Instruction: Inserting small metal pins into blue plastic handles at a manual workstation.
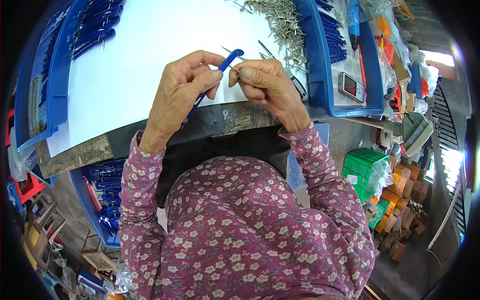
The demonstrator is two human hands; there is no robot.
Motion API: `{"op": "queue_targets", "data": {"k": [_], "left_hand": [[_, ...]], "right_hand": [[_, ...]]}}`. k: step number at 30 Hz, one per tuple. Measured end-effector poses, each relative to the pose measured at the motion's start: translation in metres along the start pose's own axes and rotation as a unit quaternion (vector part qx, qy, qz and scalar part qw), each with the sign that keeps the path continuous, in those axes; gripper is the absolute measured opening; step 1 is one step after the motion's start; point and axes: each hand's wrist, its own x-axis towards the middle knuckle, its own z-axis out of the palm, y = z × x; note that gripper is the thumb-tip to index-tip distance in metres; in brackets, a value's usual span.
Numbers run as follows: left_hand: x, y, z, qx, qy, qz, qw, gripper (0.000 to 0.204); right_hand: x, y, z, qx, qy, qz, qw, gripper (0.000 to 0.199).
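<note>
Over the near edge of the white-topped table (135, 85), my left hand (172, 97) is closed around a slim blue plastic handle (230, 59) with a rounded end, held slanting up to the right. My right hand (275, 87) pinches a small thin metal pin (233, 68) between thumb and forefinger, up against the handle's upper part. Whether the pin sits in the handle cannot be made out. Just beyond my right hand lies a heap of small silvery metal pins (284, 25). A pointed metal tool lies partly hidden behind my hands.
Blue handles (102, 22) lie beside a blue tray (60, 100) at left. Another blue tray (322, 87) at right holds more handles (331, 40), a silver device (351, 87) and a blue power screwdriver (354, 25). Green crates (362, 167) stand on the floor at right.
</note>
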Motion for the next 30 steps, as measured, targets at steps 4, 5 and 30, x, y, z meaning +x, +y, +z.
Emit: {"op": "queue_targets", "data": {"k": [4, 5, 30], "left_hand": [[0.0, -0.008, 0.005, -0.049, 0.028, -0.018, 0.998, 0.024], [0.0, -0.009, 0.005, -0.062, 0.035, -0.032, 0.997, 0.024], [0.005, 0.008, 0.017, -0.058, -0.029, -0.041, 0.997, 0.023]], "right_hand": [[0.006, 0.017, 0.014, -0.416, 0.163, -0.229, 0.865, 0.017], [0.007, 0.015, 0.015, -0.54, 0.167, -0.294, 0.771, 0.016], [-0.012, -0.003, 0.019, -0.645, 0.082, -0.322, 0.688, 0.028]]}}
